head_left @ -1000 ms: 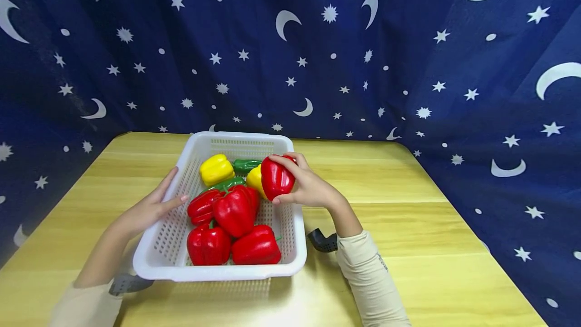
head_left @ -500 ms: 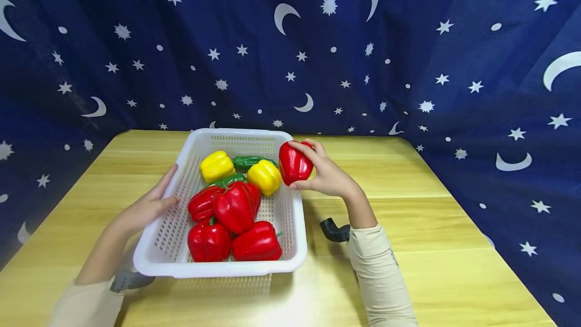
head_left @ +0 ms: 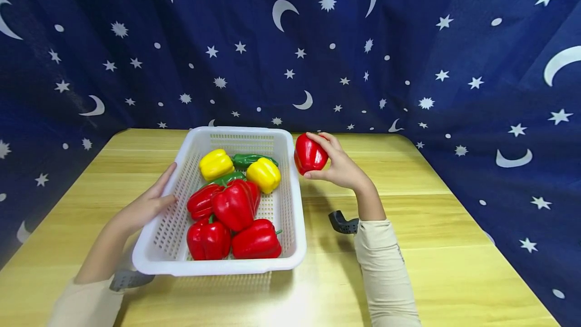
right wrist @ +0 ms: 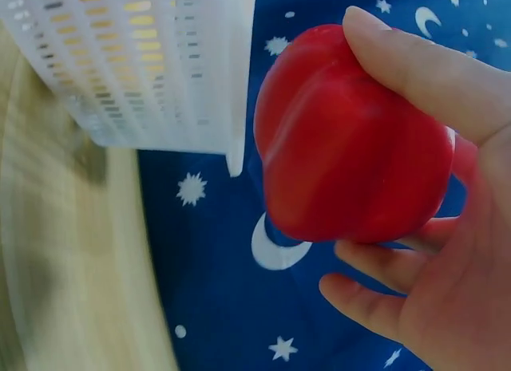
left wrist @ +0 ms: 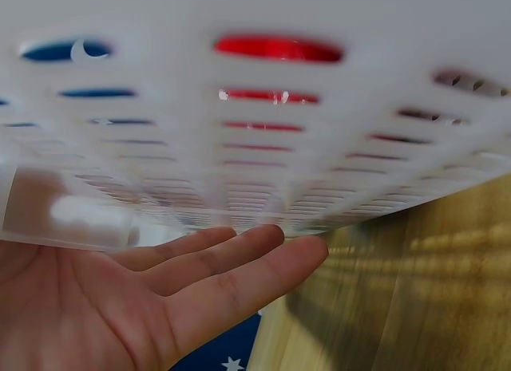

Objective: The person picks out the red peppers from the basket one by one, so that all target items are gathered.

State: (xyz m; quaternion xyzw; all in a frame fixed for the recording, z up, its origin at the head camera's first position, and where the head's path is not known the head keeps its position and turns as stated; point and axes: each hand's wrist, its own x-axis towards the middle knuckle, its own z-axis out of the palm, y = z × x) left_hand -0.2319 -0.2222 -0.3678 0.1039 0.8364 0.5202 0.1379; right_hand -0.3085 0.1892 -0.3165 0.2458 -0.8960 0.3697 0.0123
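A white perforated plastic basket (head_left: 297, 236) holds several red bell peppers (head_left: 233, 205), two yellow bell peppers (head_left: 263, 175) and two long green peppers (head_left: 254, 160). My left hand (head_left: 142, 208) grips its left rim, with the thumb over the edge. In the left wrist view, the fingers (left wrist: 239, 287) of that hand lie extended against the basket's outer side. Just outside the right rim, my right hand (head_left: 342, 165) holds one red bell pepper (head_left: 310, 154) in the air, between the thumb and fingers. The right wrist view shows this pepper (right wrist: 351, 140) apart from the basket wall (right wrist: 192, 92).
The wooden table (head_left: 431, 226) extends right of the basket and in front of it. A dark blue curtain (head_left: 254, 90) with moons and stars hangs behind. A black wrist mount (head_left: 342, 223) sits by the right sleeve, and a grey one (head_left: 131, 280) by the left.
My right hand has carried the red bell pepper from above the basket out past its right rim, to the right and farther back. The left hand stays on the basket, its thumb drawn toward the rim.
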